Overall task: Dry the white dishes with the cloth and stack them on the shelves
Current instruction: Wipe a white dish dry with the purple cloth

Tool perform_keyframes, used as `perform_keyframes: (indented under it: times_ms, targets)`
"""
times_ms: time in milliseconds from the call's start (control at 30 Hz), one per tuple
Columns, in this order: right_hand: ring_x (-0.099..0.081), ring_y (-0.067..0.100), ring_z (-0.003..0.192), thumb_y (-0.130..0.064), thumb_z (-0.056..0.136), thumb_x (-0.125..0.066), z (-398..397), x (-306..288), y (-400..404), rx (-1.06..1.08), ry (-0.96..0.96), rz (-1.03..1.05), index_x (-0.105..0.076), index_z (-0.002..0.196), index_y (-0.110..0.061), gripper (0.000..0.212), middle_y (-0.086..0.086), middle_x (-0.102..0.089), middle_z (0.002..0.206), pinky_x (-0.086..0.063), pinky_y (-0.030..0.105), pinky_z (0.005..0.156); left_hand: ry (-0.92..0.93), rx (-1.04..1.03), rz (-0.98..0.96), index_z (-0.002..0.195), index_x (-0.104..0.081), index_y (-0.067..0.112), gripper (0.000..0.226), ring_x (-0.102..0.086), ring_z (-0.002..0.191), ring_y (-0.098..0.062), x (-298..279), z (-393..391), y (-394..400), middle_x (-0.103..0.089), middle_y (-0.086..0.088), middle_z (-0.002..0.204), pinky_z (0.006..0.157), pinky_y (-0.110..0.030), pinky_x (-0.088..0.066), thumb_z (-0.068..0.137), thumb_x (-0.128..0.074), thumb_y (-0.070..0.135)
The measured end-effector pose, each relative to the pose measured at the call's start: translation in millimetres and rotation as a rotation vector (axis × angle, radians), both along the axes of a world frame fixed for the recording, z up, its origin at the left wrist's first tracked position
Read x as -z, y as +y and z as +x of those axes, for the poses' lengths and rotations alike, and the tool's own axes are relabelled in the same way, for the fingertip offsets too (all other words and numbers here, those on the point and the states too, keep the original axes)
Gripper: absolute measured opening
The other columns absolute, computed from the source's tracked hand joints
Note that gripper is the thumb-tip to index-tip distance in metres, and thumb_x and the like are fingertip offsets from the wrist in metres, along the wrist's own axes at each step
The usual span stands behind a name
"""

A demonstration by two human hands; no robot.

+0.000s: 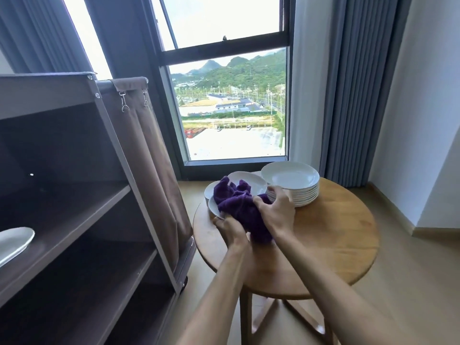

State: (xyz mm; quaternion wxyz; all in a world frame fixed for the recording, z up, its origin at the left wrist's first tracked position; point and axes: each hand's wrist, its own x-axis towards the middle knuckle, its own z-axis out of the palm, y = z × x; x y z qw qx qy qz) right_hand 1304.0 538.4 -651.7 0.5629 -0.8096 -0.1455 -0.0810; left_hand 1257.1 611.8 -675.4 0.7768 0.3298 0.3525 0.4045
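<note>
The right hand (275,210) has its fingers curled into a bunched purple cloth (239,207), pressing it down onto a white dish (216,207) at the near left of the round wooden table (323,235). The left hand (230,230) grips the near rim of that same dish, thumb on top, fingers mostly hidden beneath. The dish seems to sit on or against other white dishes: an oval one (251,179) shows just behind the cloth and another rim (208,192) at the left. To the right, touching or nearly touching the right hand's fingertips, stands a tall stack of white plates (291,188).

This looks like the drying step, early in the task: only one white plate (15,241) lies on the middle shelf (82,215) of the brown cart (112,170) to the left, while most dishes remain on the table. The next move likely calls for finishing the wipe, then lifting the dish clear with a firm hold and carrying it left onto the shelf without knocking the cart's upright.

The table stands on a pale wooden floor before a tall window (231,100) with hills and buildings outside; grey curtains (356,83) hang on the right, and a brown fabric bag (139,145) is clipped to the cart's side
</note>
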Motion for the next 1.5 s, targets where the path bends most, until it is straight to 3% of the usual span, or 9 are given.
perform_keyframes:
  times_ms: [100,200,300,467,633,867,1067,1267,1500]
  targets:
    - [-0.068,0.019,0.105,-0.069,0.065,-0.077,-15,15,0,-0.178,0.462,0.249,-0.066,0.122,-0.018,0.077,0.005,-0.071,0.117,-0.048,0.026,0.088,-0.026,-0.036,-0.028,0.128,-0.064,0.013,0.034,-0.070,0.103,-0.031,4,5,-10,-0.067,-0.018,0.123,0.094,-0.045,-0.058,0.108,-0.037,0.023]
    - [-0.066,0.009,0.116,-0.067,0.079,-0.068,-26,21,2,-0.516,0.692,0.446,-0.064,0.134,-0.023,0.070,-0.002,-0.071,0.126,-0.051,0.036,0.100,0.018,-0.053,0.051,0.100,-0.066,0.026,0.021,-0.071,0.071,-0.007,6,13,-21,-0.069,-0.001,0.098,0.062,-0.017,-0.056,0.106,-0.047,0.025]
    - [-0.070,0.016,0.111,-0.046,0.082,-0.077,-19,23,0,-0.619,0.797,0.540,-0.068,0.128,-0.019,0.054,0.003,-0.074,0.119,-0.055,0.035,0.091,0.155,-0.076,0.221,0.111,-0.058,0.030,0.014,-0.068,0.093,-0.029,8,8,-18,-0.068,-0.008,0.111,0.085,-0.038,-0.057,0.100,-0.050,0.028]
    - [-0.076,0.031,0.090,-0.009,0.072,-0.086,-9,20,6,-0.362,0.691,0.614,-0.073,0.105,-0.002,0.037,0.016,-0.077,0.098,-0.062,0.045,0.081,0.191,-0.091,0.356,0.127,-0.058,0.029,0.028,-0.061,0.104,-0.023,8,-1,-15,-0.062,0.003,0.114,0.085,-0.030,-0.047,0.106,-0.040,0.025]
    - [-0.075,0.026,0.070,-0.004,0.073,-0.083,7,6,10,-0.248,0.685,0.708,-0.072,0.088,0.001,0.019,0.013,-0.077,0.079,-0.060,0.034,0.055,0.278,-0.011,0.495,0.137,-0.053,0.009,0.041,-0.064,0.115,-0.036,-7,-16,-3,-0.064,-0.015,0.127,0.099,-0.051,-0.055,0.097,-0.048,0.004]
    - [-0.067,0.028,0.073,0.002,0.080,-0.073,51,-3,-3,-0.198,0.692,0.636,-0.065,0.086,-0.001,0.011,0.017,-0.068,0.087,-0.057,0.034,0.059,0.350,0.336,0.619,0.123,-0.057,0.006,0.024,-0.071,0.057,-0.030,-38,-52,51,-0.069,-0.019,0.098,0.045,-0.027,-0.053,0.101,-0.046,0.008]
    - [-0.064,0.025,0.079,0.012,0.074,-0.073,33,16,30,-0.079,0.857,0.804,-0.067,0.101,0.002,0.029,0.010,-0.066,0.092,-0.055,0.035,0.068,-0.088,0.136,0.170,0.120,-0.059,0.027,0.036,-0.066,0.111,-0.030,-20,-35,28,-0.067,-0.010,0.123,0.095,-0.051,-0.054,0.086,-0.068,0.033]
    - [-0.059,0.014,0.057,0.003,0.081,-0.072,13,40,39,-0.041,0.862,0.807,-0.063,0.077,-0.009,0.015,0.001,-0.064,0.072,-0.046,0.019,0.040,-0.005,-0.151,0.266,0.115,-0.063,0.025,0.039,-0.069,0.107,-0.026,-11,-15,13,-0.071,0.002,0.110,0.089,-0.029,-0.055,0.090,-0.059,-0.005]
    - [-0.068,0.019,0.067,0.004,0.089,-0.061,21,27,23,-0.309,0.719,0.741,-0.066,0.088,-0.004,0.009,0.009,-0.070,0.080,-0.057,0.029,0.056,0.236,0.205,0.624,0.089,-0.055,0.028,0.027,-0.060,0.086,-0.015,-58,-41,63,-0.063,0.006,0.091,0.072,-0.033,-0.052,0.083,-0.062,0.002]
